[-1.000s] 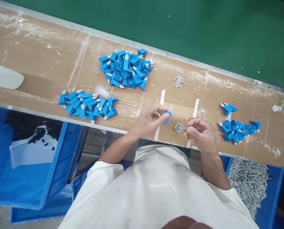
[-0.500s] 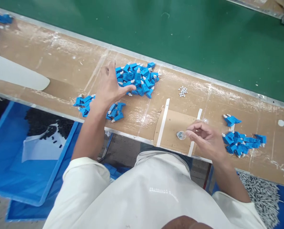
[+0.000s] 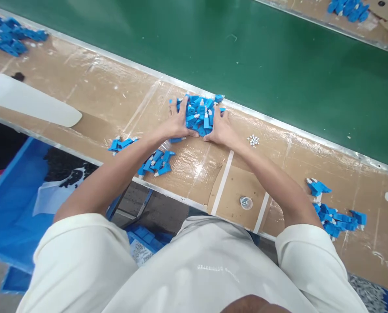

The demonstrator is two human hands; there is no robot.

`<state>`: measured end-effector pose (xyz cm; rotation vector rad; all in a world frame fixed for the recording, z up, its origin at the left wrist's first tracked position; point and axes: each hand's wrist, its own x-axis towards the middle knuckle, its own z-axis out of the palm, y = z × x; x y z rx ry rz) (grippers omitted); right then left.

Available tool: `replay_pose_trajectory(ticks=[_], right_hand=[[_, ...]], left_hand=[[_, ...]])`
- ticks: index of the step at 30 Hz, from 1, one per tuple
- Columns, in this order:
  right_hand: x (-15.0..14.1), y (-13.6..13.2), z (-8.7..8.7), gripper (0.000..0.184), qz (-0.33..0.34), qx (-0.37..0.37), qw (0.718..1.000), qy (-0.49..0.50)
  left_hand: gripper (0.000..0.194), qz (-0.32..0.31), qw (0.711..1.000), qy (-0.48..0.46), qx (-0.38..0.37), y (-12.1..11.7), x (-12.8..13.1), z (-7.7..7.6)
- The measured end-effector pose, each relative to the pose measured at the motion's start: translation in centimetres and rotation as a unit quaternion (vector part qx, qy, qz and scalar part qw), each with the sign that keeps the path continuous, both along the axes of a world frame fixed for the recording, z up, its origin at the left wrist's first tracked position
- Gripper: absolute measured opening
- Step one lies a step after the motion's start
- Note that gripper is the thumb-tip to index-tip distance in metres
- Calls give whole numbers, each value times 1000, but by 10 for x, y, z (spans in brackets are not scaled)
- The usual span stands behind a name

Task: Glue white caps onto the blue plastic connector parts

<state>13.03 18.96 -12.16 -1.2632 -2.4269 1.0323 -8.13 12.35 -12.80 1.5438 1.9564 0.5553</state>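
Both my hands cup a pile of blue plastic parts (image 3: 199,112) with small white pieces on them, near the far edge of the cardboard-covered bench (image 3: 194,161). My left hand (image 3: 178,123) presses on the pile's left side with curved fingers. From the right, my right hand (image 3: 220,128) holds the other side, and the two thumbs almost meet at the near edge. Several small white-grey pieces (image 3: 253,140) lie to the right of my right hand. Closer to me, a small clear round cup (image 3: 246,202) rests on a cardboard sheet (image 3: 236,184) between white tape strips.
More blue parts lie in small groups at left (image 3: 157,162) and right (image 3: 339,219). A long white board (image 3: 31,100) lies on the left of the bench. Beyond the bench runs a green surface (image 3: 213,48). A blue bin (image 3: 8,208) with black pieces stands below left.
My right hand has left the clear cup and moved to the pile's right side. My left hand has moved in against its left side, and the pile is more compact. The view has shifted slightly.
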Motion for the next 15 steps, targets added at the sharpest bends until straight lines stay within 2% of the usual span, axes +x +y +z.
replay_pose_trajectory(ticks=[2,5,8,10,12,13,15], right_hand=[[1,22,-3,115,-34,9,999,7],[12,64,-4,103,-85,37,996,-2],[28,108,-6,95,-111,72,991,-20],[42,132,-8,89,-122,95,988,-27],[57,147,-10,83,-139,116,983,-34],[66,150,-9,80,-150,124,980,-38],[84,151,-5,76,-173,135,974,-51]], left_hand=[[146,4,1000,-9,20,27,8,-2],[150,-6,999,-19,40,83,21,-5],[137,-29,996,-54,66,139,38,-10],[126,-36,994,-62,76,163,50,-10],[118,-33,994,-55,89,169,58,-5],[114,-31,994,-49,98,165,58,1],[100,-27,994,-27,107,143,48,16]])
